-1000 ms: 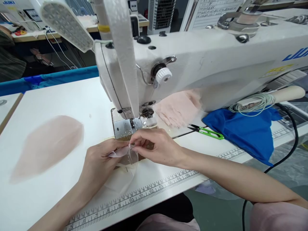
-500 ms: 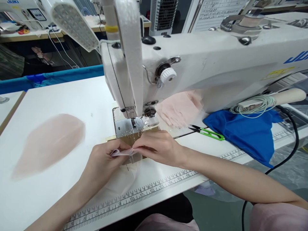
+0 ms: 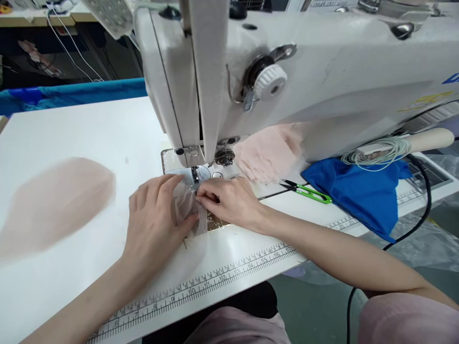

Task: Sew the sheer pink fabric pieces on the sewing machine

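A thin, sheer pale fabric piece [image 3: 186, 205] lies at the front of the presser foot [image 3: 195, 177] of a white sewing machine [image 3: 330, 62]. My left hand [image 3: 152, 215] rests over the fabric's left part, fingers stretched out and thumb apart. Just right of the foot, my right hand [image 3: 234, 203] is closed in a pinch on the fabric's upper right edge. Some of the fabric under the fingers is hidden. To the left, a separate sheer pink fabric piece [image 3: 68, 200] lies flat on the white table [image 3: 107, 124].
A stack of pale pink fabric [image 3: 270, 153] sits under the machine arm. Right of it lie green-handled thread snips [image 3: 310, 192] and a blue cloth [image 3: 358, 196], with coiled pale cord [image 3: 380, 153] above. A printed ruler [image 3: 215, 282] runs along the front edge.
Both hands have moved up toward the presser foot with the fabric. My left hand has gone from pinching the fabric to lying spread on it. The view has moved closer to the machine.
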The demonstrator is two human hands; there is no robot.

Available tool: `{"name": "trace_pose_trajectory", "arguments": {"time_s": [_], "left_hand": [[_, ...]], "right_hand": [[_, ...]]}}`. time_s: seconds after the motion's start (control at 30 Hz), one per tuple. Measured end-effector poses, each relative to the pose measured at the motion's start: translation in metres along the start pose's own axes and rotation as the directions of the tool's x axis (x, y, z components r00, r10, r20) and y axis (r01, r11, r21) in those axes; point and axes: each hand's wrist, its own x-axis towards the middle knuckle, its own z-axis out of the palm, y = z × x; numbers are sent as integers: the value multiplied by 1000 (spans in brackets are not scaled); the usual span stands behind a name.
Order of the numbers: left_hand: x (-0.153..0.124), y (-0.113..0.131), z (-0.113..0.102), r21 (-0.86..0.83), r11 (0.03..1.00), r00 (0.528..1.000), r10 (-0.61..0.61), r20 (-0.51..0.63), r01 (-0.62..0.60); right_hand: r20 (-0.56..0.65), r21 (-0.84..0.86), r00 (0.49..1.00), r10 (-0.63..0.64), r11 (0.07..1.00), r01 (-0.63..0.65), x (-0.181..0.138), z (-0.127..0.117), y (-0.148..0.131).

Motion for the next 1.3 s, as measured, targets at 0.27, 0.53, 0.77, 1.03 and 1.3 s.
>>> {"name": "trace_pose_trajectory", "arguments": {"time_s": [0.27, 0.53, 0.77, 1.03, 1.3], "left_hand": [[-14, 9, -4, 314, 852, 893, 449, -26, -419], [-5, 4, -4, 197, 890, 912, 404, 70, -410], [3, -2, 2, 104, 942, 947, 311, 80, -318], [7, -4, 5, 201, 907, 929, 363, 77, -371], [8, -5, 6, 167, 924, 939, 337, 69, -344]], "right_hand": [[-13, 53, 993, 118, 992, -118, 8, -2, 1], [-108, -127, 990, -93, 989, 79, -3, -3, 14], [-53, -443, 949, -311, 859, 257, -13, -6, 10], [-7, -486, 958, -288, 838, 248, -13, -5, 11], [-16, -489, 953, -302, 834, 256, -13, -5, 11]]}}
